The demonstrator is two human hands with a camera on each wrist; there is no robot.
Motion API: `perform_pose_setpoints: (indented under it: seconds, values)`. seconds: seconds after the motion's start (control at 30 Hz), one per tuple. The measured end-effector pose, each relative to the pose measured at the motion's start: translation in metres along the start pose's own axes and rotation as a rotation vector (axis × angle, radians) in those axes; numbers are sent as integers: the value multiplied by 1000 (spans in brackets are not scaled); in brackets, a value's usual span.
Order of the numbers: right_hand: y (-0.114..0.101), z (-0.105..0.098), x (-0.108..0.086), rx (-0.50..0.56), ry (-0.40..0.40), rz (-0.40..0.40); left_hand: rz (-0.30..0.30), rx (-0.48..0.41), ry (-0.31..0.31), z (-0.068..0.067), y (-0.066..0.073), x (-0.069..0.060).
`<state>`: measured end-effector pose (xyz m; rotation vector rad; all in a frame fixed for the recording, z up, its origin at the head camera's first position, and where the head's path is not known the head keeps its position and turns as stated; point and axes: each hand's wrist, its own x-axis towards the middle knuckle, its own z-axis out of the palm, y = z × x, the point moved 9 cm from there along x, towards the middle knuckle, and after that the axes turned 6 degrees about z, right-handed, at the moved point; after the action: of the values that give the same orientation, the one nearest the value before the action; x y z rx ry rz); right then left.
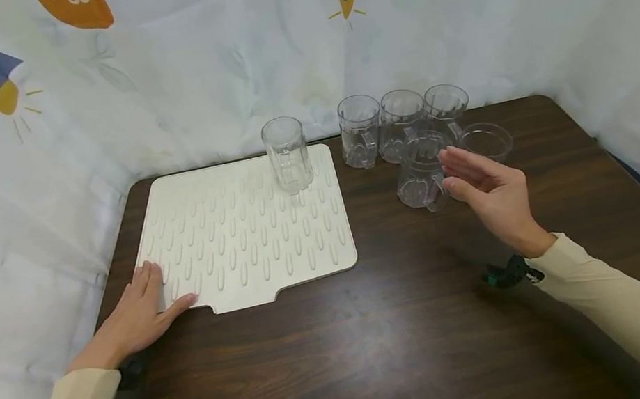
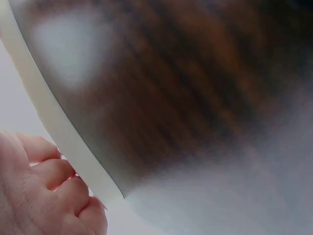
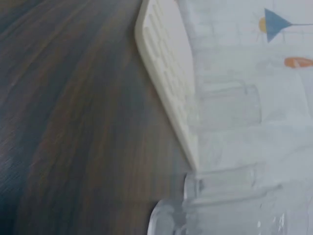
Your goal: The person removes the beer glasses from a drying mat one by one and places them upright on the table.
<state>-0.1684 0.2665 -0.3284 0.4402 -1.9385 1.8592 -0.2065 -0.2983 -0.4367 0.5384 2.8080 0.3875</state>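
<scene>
A cream ribbed board (image 1: 253, 253) lies on the dark wooden table. My left hand (image 1: 134, 312) rests on its front left corner, fingers extended and thumb along the front edge. On the board's back right part stands a clear glass mug (image 1: 288, 155). My right hand (image 1: 493, 199) hovers at the right among more clear mugs, thumb and fingers extended, holding nothing that I can see. Just left of its fingertips is a mug with a handle (image 1: 418, 176). Another mug (image 1: 487, 142) stands behind the hand, partly hidden by it. The right wrist view shows the board (image 3: 166, 83) and blurred mugs.
Behind these stand a left mug (image 1: 361, 132), a middle mug (image 1: 402, 122) and a right mug (image 1: 446, 111) in a row. A white patterned curtain (image 1: 197, 72) hangs along the table's back and sides. Bare wood (image 1: 347, 364) spans the table's front.
</scene>
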Motion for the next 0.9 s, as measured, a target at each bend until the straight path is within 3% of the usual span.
perform_pose_setpoints:
  seconds: [0.27,0.9]
  values:
    - [0,26,13,94,-21,-35,2,8,0,0,-1,-1]
    - [31,96,30,73,-94,102,0,15,-10,1,3,-2]
